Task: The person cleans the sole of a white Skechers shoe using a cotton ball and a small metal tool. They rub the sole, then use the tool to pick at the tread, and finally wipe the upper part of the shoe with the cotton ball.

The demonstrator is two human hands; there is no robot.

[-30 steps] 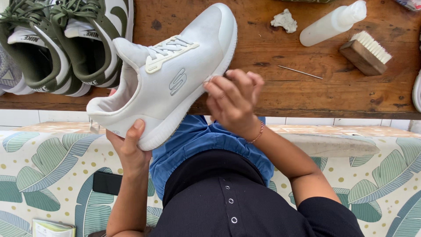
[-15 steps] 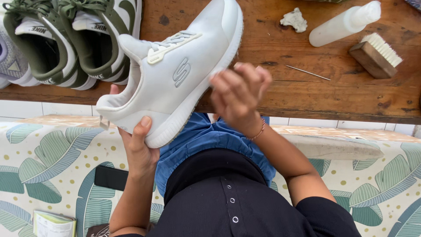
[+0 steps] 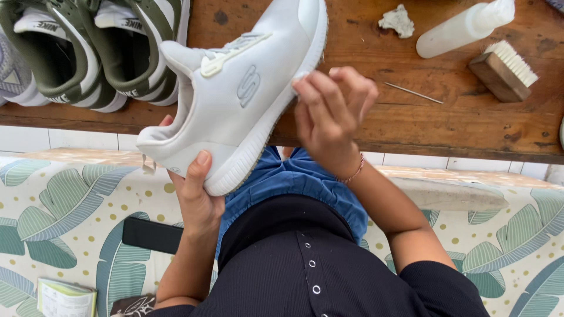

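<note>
- Wooden bench [image 3: 376, 126] runs across top of view, worn brown planks; leaf-print cloth [image 3: 70, 223] w/ green fronds and yellow dots covers the seat below.
- Person in black ribbed top and blue shorts, seen from above, both forearms raised toward bench.
- White sneaker [image 3: 235, 100] held up over bench edge, tilted, toe pointing up-right, heel down-left; sole edge faces right.
- Pair of olive-and-white sneakers [image 3: 88, 53] stands on bench top-left, just beside the white one's heel; grey shoe partly cut off at far left.
- Left hand [image 3: 197, 196] under the heel end, thumb pressed on the side wall near sole, fingers wrapped behind: closed grip on shoe.
- Right hand [image 3: 332, 114] at the sole edge near forefoot, fingertips bunched and touching the rim; can't tell if anything is pinched between them. Thin bracelet at wrist.
- Squeeze bottle [image 3: 464, 26], translucent white, lies top-right.
- Wood-backed brush [image 3: 504, 71], pale bristles, near bottle.
- Black phone [image 3: 151, 235] flat on cloth by left forearm.
- Crumpled white wad [image 3: 398, 20], thin stick [image 3: 414, 93] on bench.
</note>
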